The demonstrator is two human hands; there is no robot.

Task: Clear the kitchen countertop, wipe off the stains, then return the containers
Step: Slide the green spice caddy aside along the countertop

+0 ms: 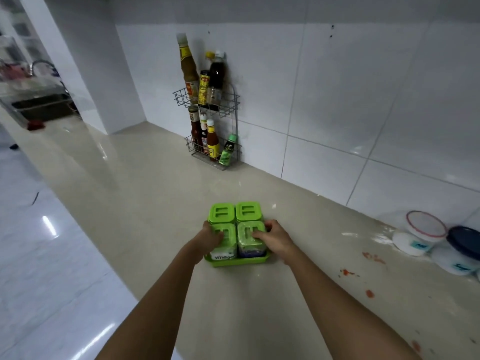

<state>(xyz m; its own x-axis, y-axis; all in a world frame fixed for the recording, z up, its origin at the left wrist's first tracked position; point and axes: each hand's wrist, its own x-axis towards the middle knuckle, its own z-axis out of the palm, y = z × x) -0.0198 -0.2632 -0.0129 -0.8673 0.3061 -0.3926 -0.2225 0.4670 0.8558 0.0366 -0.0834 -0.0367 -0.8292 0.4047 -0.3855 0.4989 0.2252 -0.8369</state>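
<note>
Both bare arms are being held out forward and are meeting at the tray point(240, 261), which is standing on the worktop point(155, 203). Four green-lidded jars point(248, 211) are being carried in the tray, two by two. The left hand point(211, 239) is being clamped on the near left jar, with its fingers curled over the lid and its palm against the outer side. The right hand point(276, 240) is being clamped on the near right jar, with its fingertips laid on the lid and its thumb hooked round the far corner. The two hands are being kept apart by the width of the jars. Whether the tray is being lifted clear of the worktop cannot be told.

Right of the tray, the glossy beige worktop is being marked by red stains point(374, 258), scattered toward the near edge. Farther right of the tray, round lidded tubs point(413, 244) are being kept against the white tiled wall point(337, 87). Beyond the tray, a wire rack point(207, 100) with bottles point(189, 71) on two tiers is being held on that wall. Far left of the tray, a sink point(44, 107) is being shown dimly, and a shiny white floor point(39, 255) is being seen below the worktop's edge.
</note>
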